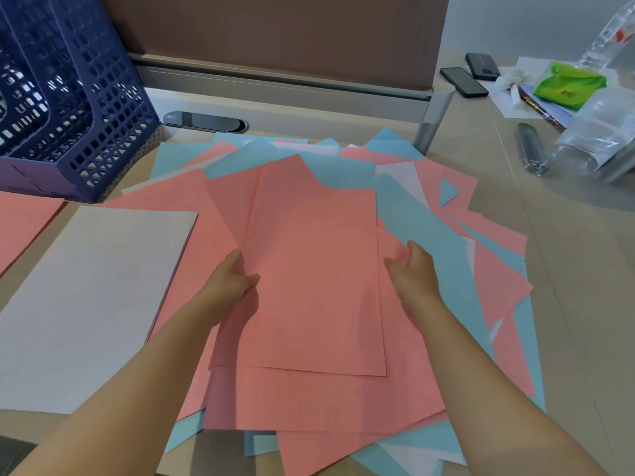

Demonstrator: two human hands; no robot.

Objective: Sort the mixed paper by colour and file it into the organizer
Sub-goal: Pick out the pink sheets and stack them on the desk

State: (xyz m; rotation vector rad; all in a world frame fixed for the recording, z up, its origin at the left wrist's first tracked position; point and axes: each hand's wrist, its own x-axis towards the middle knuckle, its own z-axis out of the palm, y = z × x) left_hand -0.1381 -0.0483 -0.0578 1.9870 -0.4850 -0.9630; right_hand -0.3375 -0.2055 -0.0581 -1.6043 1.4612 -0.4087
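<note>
Beige tabletop (567, 269), paper everywhere. Left hand (230, 283) pinches the top pink sheet (316, 269) at its left edge; right hand (415, 269) rests with loose, open fingers (395, 264) on the mixed pile (446, 218) mid-tabletop. White stack (89, 297) sits left, purple organizer (68, 97) at the far-left corner.

Far right on the surface (567, 269) lie two dark phones (464, 82), a green packet (568, 85), clear plastic bags (598, 139) and a grey stapler-like tool (531, 152), behind a brown partition (275, 39).
</note>
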